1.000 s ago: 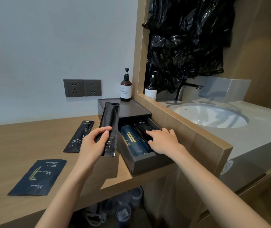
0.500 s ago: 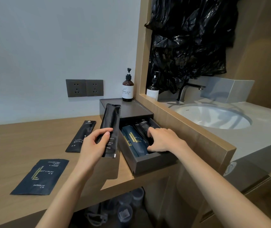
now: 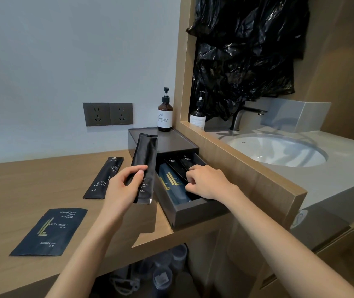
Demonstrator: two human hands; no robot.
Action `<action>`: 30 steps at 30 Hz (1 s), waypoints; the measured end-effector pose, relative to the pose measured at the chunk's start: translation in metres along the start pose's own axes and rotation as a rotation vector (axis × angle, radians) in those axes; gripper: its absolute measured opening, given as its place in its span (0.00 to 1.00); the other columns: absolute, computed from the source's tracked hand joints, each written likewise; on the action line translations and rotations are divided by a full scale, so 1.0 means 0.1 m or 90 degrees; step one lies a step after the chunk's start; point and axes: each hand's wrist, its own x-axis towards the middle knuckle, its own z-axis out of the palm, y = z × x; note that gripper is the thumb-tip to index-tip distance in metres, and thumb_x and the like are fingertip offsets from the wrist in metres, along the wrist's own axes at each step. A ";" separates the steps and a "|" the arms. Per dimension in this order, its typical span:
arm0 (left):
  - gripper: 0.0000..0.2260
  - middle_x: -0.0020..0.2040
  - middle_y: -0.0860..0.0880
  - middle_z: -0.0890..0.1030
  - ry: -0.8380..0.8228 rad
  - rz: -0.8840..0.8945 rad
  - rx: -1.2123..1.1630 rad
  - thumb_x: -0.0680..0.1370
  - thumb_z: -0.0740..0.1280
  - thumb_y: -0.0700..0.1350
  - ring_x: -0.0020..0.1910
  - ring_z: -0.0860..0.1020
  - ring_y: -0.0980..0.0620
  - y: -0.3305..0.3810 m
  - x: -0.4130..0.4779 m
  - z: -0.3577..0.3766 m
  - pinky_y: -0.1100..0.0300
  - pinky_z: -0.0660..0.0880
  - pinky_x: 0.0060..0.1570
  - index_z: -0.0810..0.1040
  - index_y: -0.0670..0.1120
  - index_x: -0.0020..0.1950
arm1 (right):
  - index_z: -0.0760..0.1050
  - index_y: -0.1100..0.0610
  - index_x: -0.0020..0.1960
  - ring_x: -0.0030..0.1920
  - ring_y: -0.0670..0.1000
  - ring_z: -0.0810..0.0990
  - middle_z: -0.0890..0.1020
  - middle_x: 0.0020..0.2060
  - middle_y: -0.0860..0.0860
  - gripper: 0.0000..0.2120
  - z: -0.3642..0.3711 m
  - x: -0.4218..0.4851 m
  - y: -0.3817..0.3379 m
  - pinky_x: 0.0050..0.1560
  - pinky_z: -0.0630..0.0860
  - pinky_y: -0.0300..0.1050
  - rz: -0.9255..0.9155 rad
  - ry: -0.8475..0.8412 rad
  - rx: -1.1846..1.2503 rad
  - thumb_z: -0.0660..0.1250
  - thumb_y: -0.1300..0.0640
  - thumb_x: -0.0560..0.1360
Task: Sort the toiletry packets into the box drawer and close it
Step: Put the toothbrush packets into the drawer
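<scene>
The dark grey box (image 3: 171,143) stands on the wooden counter with its drawer (image 3: 195,216) pulled out toward me. Blue packets (image 3: 169,183) and narrow black packets (image 3: 176,166) lie inside. My right hand (image 3: 208,181) is in the drawer, thumb and fingers curled on a black packet there. My left hand (image 3: 124,188) holds a long black packet (image 3: 146,155) upright just left of the drawer. A toothbrush packet (image 3: 105,177) and a flat shower cap packet (image 3: 51,231) lie on the counter to the left.
A brown pump bottle (image 3: 165,115) stands on the box top. Wall sockets (image 3: 107,114) sit behind. A wooden partition (image 3: 247,168) runs along the drawer's right side, with a sink (image 3: 279,149), faucet (image 3: 242,117) and black plastic bag (image 3: 242,57) beyond.
My right hand went from lying flat on the packets to curling its fingers and thumb around a black one. The left hand has kept its packet almost still.
</scene>
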 end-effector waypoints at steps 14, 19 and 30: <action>0.09 0.54 0.55 0.82 0.002 -0.010 -0.009 0.80 0.64 0.44 0.55 0.78 0.54 -0.02 0.00 0.01 0.59 0.74 0.49 0.82 0.54 0.55 | 0.80 0.60 0.52 0.67 0.58 0.67 0.71 0.69 0.54 0.16 0.06 0.04 -0.18 0.59 0.72 0.55 0.069 0.002 0.077 0.62 0.48 0.77; 0.09 0.54 0.55 0.82 0.002 -0.020 -0.013 0.80 0.64 0.45 0.56 0.79 0.51 -0.03 0.02 0.02 0.48 0.75 0.57 0.82 0.56 0.53 | 0.77 0.63 0.56 0.65 0.59 0.68 0.72 0.66 0.56 0.17 0.04 0.11 -0.26 0.60 0.72 0.57 0.095 0.016 0.065 0.63 0.49 0.77; 0.10 0.54 0.54 0.82 -0.004 -0.018 -0.011 0.80 0.64 0.45 0.57 0.79 0.49 -0.03 0.00 -0.03 0.42 0.76 0.58 0.82 0.58 0.52 | 0.75 0.59 0.55 0.53 0.57 0.78 0.80 0.51 0.56 0.15 0.05 0.06 -0.23 0.53 0.78 0.55 0.099 0.004 0.107 0.63 0.48 0.77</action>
